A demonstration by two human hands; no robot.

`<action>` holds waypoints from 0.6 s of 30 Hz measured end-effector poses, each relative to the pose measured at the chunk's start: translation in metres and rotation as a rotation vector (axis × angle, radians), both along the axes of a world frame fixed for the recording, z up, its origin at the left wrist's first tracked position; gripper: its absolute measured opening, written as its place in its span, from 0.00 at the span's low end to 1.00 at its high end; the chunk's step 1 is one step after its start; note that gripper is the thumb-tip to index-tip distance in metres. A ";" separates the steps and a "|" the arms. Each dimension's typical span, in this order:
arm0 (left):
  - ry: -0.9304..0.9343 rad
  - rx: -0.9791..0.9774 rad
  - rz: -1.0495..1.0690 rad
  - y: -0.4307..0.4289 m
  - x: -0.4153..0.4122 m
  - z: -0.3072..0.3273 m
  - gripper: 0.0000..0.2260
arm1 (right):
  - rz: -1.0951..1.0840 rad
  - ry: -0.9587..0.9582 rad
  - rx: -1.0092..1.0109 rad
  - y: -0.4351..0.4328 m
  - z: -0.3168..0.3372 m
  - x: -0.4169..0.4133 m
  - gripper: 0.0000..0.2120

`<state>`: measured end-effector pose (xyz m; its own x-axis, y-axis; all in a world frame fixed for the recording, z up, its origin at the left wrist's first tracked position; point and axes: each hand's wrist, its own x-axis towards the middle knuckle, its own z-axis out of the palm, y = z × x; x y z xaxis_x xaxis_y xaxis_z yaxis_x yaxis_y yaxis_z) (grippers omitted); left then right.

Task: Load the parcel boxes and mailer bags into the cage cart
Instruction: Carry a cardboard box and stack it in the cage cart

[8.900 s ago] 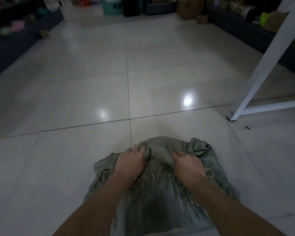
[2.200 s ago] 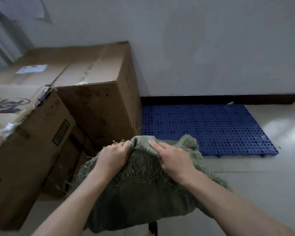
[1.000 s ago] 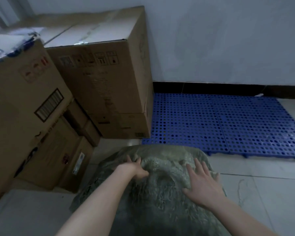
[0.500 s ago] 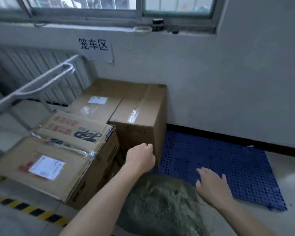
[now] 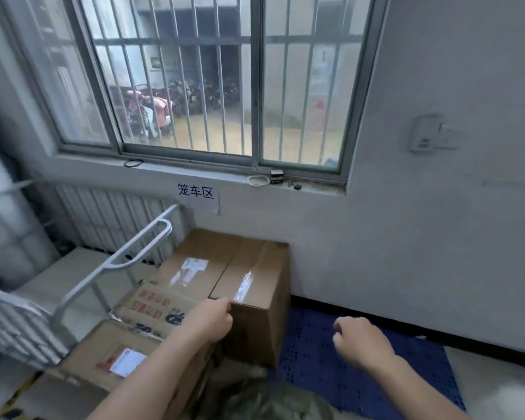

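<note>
Left hand [image 5: 208,321], curled empty, is at the box [image 5: 252,280] near edge; right hand [image 5: 359,339], curled empty, hovers over the mat [image 5: 312,371].

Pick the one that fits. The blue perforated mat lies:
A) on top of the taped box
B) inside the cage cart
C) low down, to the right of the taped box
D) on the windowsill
C: the blue mat lies flat and low, just right of the taped box.
</note>
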<state>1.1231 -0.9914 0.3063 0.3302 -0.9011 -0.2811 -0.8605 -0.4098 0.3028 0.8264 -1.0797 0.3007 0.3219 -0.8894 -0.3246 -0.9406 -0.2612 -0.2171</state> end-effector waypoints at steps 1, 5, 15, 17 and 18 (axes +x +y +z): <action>-0.003 0.001 -0.012 0.005 -0.001 0.013 0.15 | 0.011 -0.004 0.000 0.002 0.012 0.001 0.08; 0.009 -0.108 -0.031 0.008 -0.003 0.057 0.14 | 0.055 -0.054 -0.045 0.009 0.051 0.005 0.14; -0.147 -0.170 0.020 0.003 -0.027 0.106 0.17 | 0.073 -0.198 -0.133 0.013 0.085 -0.008 0.21; -0.198 -0.207 0.019 0.005 -0.040 0.111 0.19 | 0.085 -0.242 -0.190 0.015 0.086 -0.011 0.22; -0.206 -0.234 0.037 0.008 -0.047 0.109 0.20 | 0.088 -0.263 -0.222 0.015 0.086 -0.012 0.22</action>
